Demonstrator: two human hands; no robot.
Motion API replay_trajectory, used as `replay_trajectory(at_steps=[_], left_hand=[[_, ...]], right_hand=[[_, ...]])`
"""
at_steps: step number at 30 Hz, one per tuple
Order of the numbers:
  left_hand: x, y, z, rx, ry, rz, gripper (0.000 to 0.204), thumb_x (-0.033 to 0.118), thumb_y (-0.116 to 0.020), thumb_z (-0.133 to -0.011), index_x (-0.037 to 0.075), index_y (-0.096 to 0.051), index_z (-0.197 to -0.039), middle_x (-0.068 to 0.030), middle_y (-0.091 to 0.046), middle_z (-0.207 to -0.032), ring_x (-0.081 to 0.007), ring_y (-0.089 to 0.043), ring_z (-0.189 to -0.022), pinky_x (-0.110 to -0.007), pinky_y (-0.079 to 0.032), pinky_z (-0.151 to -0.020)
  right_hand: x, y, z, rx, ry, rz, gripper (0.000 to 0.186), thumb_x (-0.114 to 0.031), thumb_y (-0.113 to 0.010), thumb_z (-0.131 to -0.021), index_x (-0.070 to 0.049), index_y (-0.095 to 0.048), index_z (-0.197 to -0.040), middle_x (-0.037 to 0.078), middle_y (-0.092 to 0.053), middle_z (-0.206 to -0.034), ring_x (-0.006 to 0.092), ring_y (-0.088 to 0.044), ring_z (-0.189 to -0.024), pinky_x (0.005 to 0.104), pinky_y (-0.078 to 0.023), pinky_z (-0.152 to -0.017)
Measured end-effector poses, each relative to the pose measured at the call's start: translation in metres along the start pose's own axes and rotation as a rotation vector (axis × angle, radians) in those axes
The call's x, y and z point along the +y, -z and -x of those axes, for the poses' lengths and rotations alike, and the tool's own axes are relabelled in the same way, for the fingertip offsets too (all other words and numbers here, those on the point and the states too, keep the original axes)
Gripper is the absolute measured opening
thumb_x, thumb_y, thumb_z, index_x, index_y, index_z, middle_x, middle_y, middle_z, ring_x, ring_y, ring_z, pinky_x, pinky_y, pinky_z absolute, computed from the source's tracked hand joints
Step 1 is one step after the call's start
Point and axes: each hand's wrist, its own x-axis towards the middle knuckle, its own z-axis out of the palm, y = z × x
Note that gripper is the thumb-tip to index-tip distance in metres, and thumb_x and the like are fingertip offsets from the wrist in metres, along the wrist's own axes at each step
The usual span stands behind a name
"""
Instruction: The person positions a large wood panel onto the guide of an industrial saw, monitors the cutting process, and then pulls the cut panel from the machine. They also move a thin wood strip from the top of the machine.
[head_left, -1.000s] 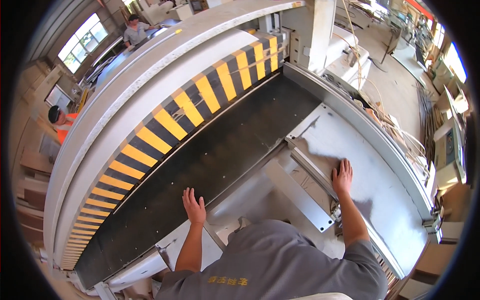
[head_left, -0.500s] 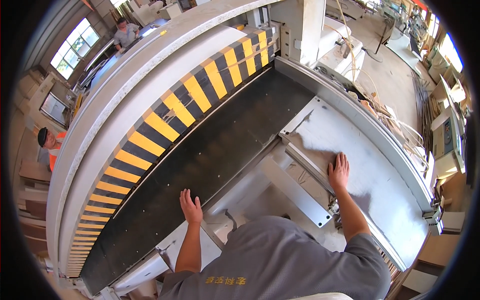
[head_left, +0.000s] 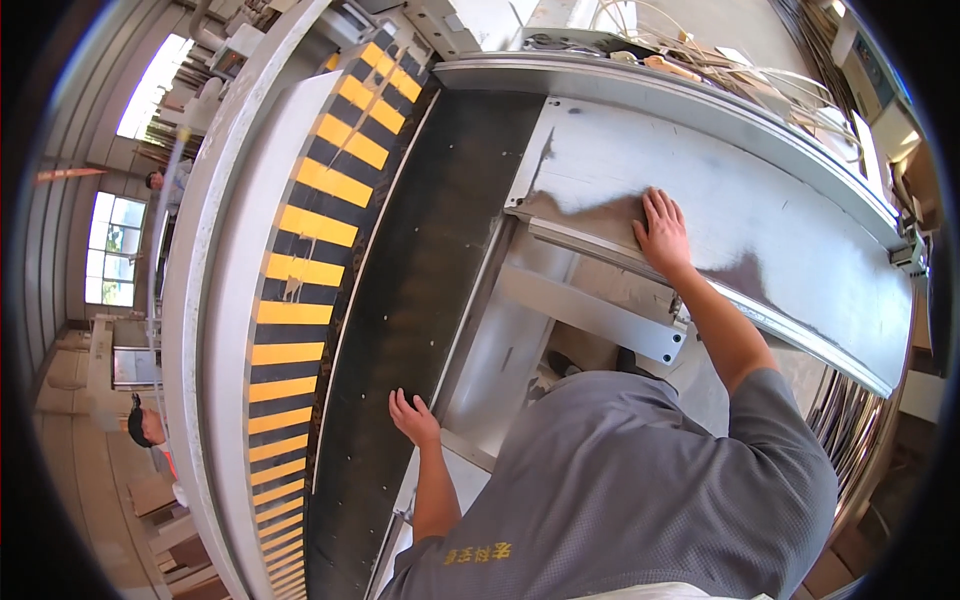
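My right hand (head_left: 663, 230) lies flat on a grey metal side table (head_left: 800, 180), fingers stretched out and holding nothing, beside a dark worn patch. My left hand (head_left: 415, 417) is at the near edge of a long black machine bed (head_left: 440, 200) dotted with small pale spots. Its fingers are stretched and slightly apart, with nothing in them; whether the fingertips touch the bed I cannot tell. Past the bed runs a guard with yellow and black stripes (head_left: 316, 222), under a long pale beam (head_left: 215, 290).
A flat metal bracket (head_left: 600, 310) crosses the open gap between bed and side table. A raised metal fence (head_left: 660, 85) borders the side table's far edge. Loose cables (head_left: 770, 85) lie behind it. Two people stand beyond the beam at left, one in a dark cap (head_left: 140, 425).
The view has swung, so the striped guard and bed now run more steeply up the picture. Both hands stay open, near the same parts of the machine.
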Motion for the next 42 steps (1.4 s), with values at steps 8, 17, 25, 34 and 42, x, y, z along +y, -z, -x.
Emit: replay_trajectory(at_steps=[8,17,25,34,42], left_hand=[[0.004,-0.005,-0.003,-0.024,0.014,-0.045,0.042,0.02,-0.06,-0.103,0.004,-0.055,-0.142,-0.0161,-0.051,-0.153,-0.0385,-0.047,-0.14,-0.05,-0.039,-0.115],[0.005,0.007,0.003,0.017,0.099,-0.042,0.046,0.026,-0.062,-0.101,0.005,-0.056,-0.141,-0.0163,-0.05,-0.152,-0.0388,-0.046,-0.141,-0.051,-0.036,-0.119],[0.001,0.015,0.008,-0.025,0.149,0.002,0.048,0.028,-0.064,-0.101,0.006,-0.056,-0.142,-0.0143,-0.049,-0.154,-0.0364,-0.043,-0.144,-0.05,-0.032,-0.123],[0.003,0.022,0.0,-0.003,0.144,0.053,0.046,0.029,-0.064,-0.1,0.008,-0.057,-0.141,-0.0137,-0.05,-0.152,-0.0361,-0.044,-0.144,-0.05,-0.033,-0.122],[0.0,0.018,0.006,0.006,0.141,0.053,0.046,0.029,-0.065,-0.1,0.008,-0.058,-0.14,-0.0134,-0.049,-0.152,-0.0358,-0.044,-0.144,-0.05,-0.033,-0.122]], right_hand=[[0.006,-0.001,-0.004,0.009,-0.01,-0.042,0.059,-0.031,-0.061,-0.1,-0.001,-0.051,-0.15,0.016,-0.044,-0.162,0.0308,-0.034,-0.154,0.0469,-0.025,-0.128],[0.001,0.011,0.003,-0.015,0.006,-0.094,0.053,-0.025,-0.06,-0.101,0.002,-0.054,-0.146,0.022,-0.046,-0.16,0.039,-0.036,-0.151,0.0504,-0.027,-0.126],[0.004,-0.007,0.005,-0.015,0.122,0.005,0.055,-0.026,-0.057,-0.103,0.005,-0.05,-0.148,0.023,-0.046,-0.159,0.0387,-0.036,-0.152,0.0499,-0.026,-0.127],[0.007,-0.019,0.003,-0.019,0.089,0.02,0.056,-0.026,-0.056,-0.103,0.003,-0.047,-0.15,0.022,-0.044,-0.16,0.0389,-0.036,-0.151,0.0501,-0.027,-0.127],[0.007,-0.018,0.003,-0.047,0.057,0.07,0.057,-0.027,-0.056,-0.103,0.0,-0.046,-0.152,0.019,-0.042,-0.163,0.0354,-0.034,-0.154,0.0473,-0.024,-0.129]])
